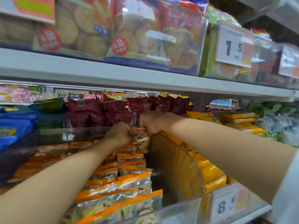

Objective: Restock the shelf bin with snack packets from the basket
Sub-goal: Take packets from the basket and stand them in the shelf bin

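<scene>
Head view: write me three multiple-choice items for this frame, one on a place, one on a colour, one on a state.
1. Where in the clear bin is the held packet? A) at its far end B) against its front wall C) outside it
2. What colour tops the stacked packets? A) blue B) orange C) red
3. How is the left hand? A) flat and open B) pinching the held packet C) hanging idle

Answers: 1 A, it hangs beyond the stacked rows. 2 B, orange bands edge every row. 3 B, its curled fingers close on the packet's top, as with the right hand.
</scene>
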`<action>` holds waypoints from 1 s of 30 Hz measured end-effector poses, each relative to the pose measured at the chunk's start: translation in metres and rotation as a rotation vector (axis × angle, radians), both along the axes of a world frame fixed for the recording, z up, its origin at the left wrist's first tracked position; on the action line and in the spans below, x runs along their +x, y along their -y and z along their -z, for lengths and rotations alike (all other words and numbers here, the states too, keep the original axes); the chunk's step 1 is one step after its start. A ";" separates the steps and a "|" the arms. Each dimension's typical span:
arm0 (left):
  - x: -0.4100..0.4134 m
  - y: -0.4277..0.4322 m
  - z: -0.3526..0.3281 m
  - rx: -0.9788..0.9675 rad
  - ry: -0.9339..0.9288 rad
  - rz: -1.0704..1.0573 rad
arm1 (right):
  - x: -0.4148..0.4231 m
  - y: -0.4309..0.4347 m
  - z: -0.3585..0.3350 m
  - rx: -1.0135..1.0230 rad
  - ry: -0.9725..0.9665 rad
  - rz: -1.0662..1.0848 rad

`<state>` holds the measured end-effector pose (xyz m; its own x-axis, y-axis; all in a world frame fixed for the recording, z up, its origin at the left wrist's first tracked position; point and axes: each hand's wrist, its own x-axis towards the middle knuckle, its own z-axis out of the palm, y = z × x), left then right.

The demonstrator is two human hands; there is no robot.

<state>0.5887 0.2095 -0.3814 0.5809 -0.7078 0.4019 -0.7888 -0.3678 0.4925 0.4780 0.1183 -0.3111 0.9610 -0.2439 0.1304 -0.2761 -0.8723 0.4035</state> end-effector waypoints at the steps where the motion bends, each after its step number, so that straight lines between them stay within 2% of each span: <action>1: 0.000 0.000 -0.001 0.013 -0.031 0.020 | 0.002 -0.001 0.000 0.014 -0.006 0.009; 5: 0.003 -0.002 -0.003 0.026 -0.145 0.092 | 0.009 -0.004 0.006 -0.035 0.015 -0.001; 10: -0.001 -0.003 -0.001 0.145 -0.141 0.124 | 0.017 -0.005 0.015 -0.017 -0.080 0.041; 17: 0.006 -0.007 0.004 -0.043 -0.171 0.063 | 0.020 -0.001 0.014 0.013 -0.053 0.046; 26: 0.009 -0.008 0.003 0.008 -0.238 0.051 | 0.021 -0.002 0.017 -0.054 -0.111 0.078; 30: 0.010 -0.006 0.003 0.057 -0.241 0.038 | 0.023 -0.003 0.021 -0.146 -0.159 0.101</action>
